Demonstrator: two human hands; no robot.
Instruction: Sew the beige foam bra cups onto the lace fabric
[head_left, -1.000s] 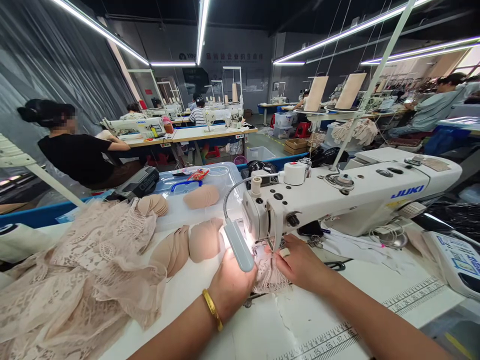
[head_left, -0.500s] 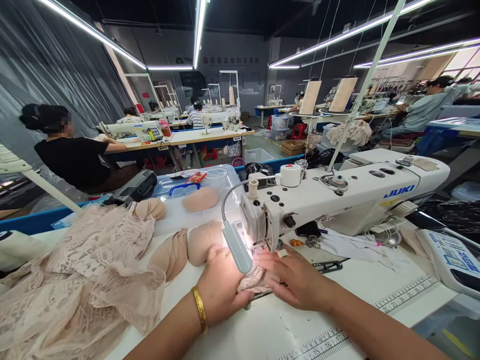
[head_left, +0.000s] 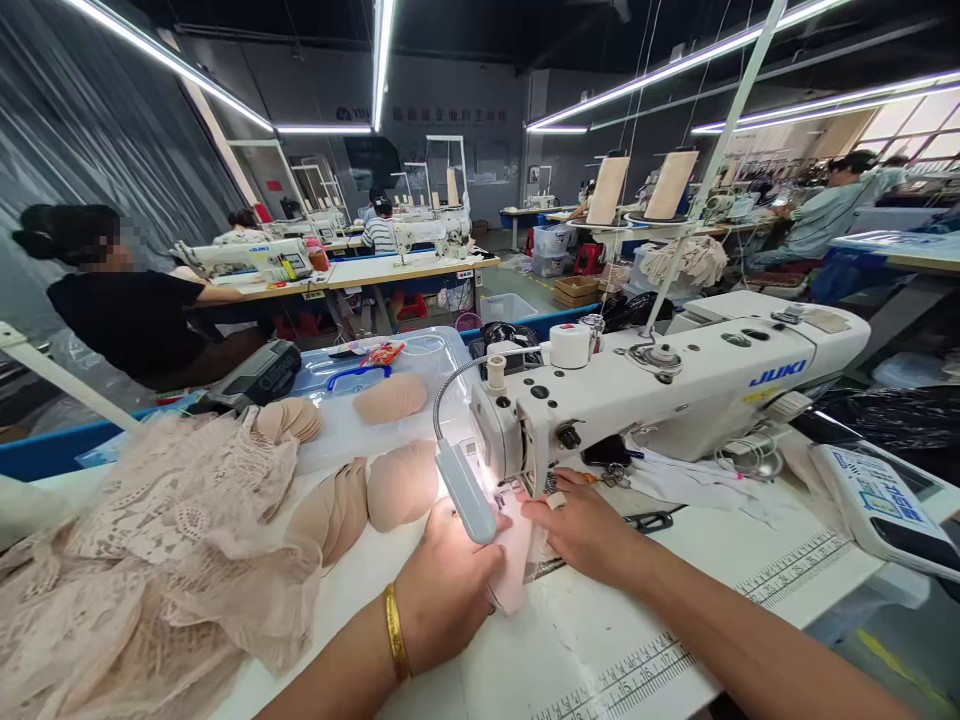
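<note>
A pale pink fabric piece (head_left: 515,565) lies under the needle end of the white sewing machine (head_left: 697,375), brightly lit by a grey lamp (head_left: 466,495) on a bent neck. My left hand (head_left: 450,575) is closed on the fabric's left edge, thumb on top; the lamp covers some of its fingers. Close to the presser foot, my right hand (head_left: 589,525) pinches the fabric's right side with bent fingers. The needle and the fingertips beside it are partly hidden. Stacked beige oval pads (head_left: 403,485) rest just beyond my left hand.
Beige lace fabric (head_left: 180,540) is heaped on the left. A translucent plastic bin (head_left: 442,350) stands behind the pads. Right of the machine's needle end lie white cloth (head_left: 675,485) and a black tool (head_left: 651,522). A control box (head_left: 885,500) sits far right. Other people work at machines beyond.
The fabric, bunched under both hands before, now lies flatter with a smooth pink side up. My left hand has closed more on its edge. The view has shifted slightly.
</note>
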